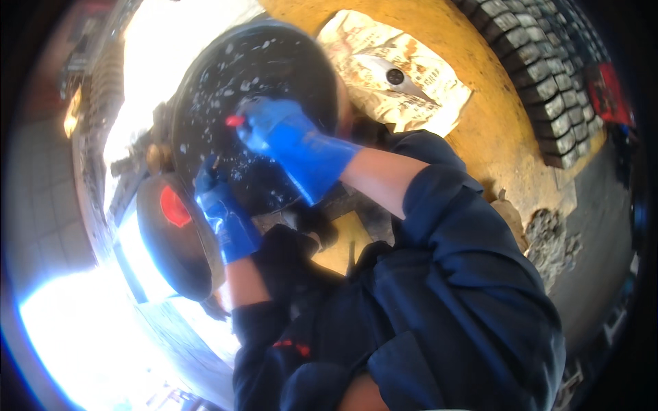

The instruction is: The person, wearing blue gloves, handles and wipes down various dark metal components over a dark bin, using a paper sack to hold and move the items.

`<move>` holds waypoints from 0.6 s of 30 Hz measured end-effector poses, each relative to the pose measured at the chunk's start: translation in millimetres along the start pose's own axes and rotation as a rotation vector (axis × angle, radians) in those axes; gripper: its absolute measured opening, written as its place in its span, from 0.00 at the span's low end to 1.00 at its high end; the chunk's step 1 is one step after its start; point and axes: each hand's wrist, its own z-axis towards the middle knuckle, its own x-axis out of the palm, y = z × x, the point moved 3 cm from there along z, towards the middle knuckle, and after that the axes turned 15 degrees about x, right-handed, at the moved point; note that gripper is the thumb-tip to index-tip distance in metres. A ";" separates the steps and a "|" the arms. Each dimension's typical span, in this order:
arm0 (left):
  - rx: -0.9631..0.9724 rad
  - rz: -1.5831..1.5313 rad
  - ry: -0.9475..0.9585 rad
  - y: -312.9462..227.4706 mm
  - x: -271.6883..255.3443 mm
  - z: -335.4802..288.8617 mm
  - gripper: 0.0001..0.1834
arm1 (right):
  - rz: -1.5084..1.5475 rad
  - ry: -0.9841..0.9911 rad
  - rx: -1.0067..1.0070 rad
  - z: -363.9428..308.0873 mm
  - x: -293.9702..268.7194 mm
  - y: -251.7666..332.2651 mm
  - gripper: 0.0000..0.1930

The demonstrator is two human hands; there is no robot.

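Observation:
A large round black tub (205, 89) with white flecks scattered over its dark inside lies in front of me. My right hand (271, 123), in a long blue rubber glove, reaches over it and is closed on a small tool with a red end (235, 121); the rest of the tool is hidden or smeared. At the tub's near left side is my left hand (216, 195), also blue-gloved. Its fingers look curled, with something dark at their tips that I cannot make out.
Left of the tub stands a brown round disc-shaped thing (175, 250) with a red patch. Beyond it to the right, a crumpled paper sack (401, 72) bears a small black round part (395, 76). Chunky dark tyre tread (548, 82) curves at upper right. Grey rags (548, 243) lie at right.

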 end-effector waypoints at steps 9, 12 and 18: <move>0.091 -0.249 0.448 -44.8 75.3 172.5 0.20 | -0.089 0.129 -0.218 -6.6 41.3 -48.5 0.12; 0.487 -0.224 0.647 -134.3 140.9 195.7 0.21 | -0.048 0.175 -0.283 -19.3 35.0 -61.1 0.12; -0.200 -0.997 0.698 -109.5 185.4 240.8 0.20 | 0.137 0.387 -0.507 -76.3 -39.4 -30.2 0.12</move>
